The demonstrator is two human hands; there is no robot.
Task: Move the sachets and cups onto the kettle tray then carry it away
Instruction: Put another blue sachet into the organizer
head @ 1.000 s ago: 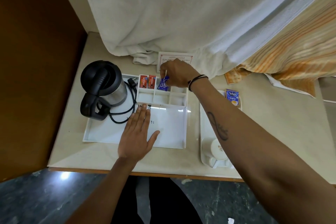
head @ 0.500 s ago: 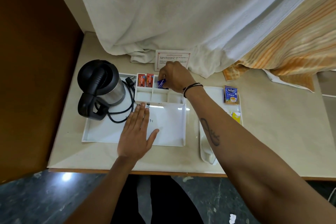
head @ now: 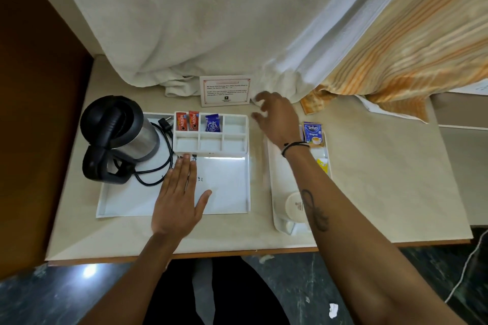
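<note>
Head view is showing a white kettle tray [head: 132,206] lying under the left hand [head: 179,198], with a black kettle [head: 116,129] and its coiled cord [head: 158,163] sitting to that hand's left. Just beyond its fingertips, the tray's divided section is holding two red sachets [head: 187,121] in one far compartment and a blue sachet [head: 212,123] in the next. A printed card [head: 225,90] is standing beyond the tray, close to the right hand [head: 274,119]. Right of that hand, a second tray [head: 269,155] is carrying a tea sachet [head: 312,132], a yellow sachet [head: 322,164] and, under the forearm, a partly hidden cup [head: 293,206].

The left hand is lying flat, fingers together, palm pressing on the kettle tray. The right hand is hovering between the trays, fingers spread and gripping nothing.

Everything is sitting on a beige counter [head: 383,179], with a white curtain [head: 211,21] and a striped curtain [head: 422,34] hanging behind.
</note>
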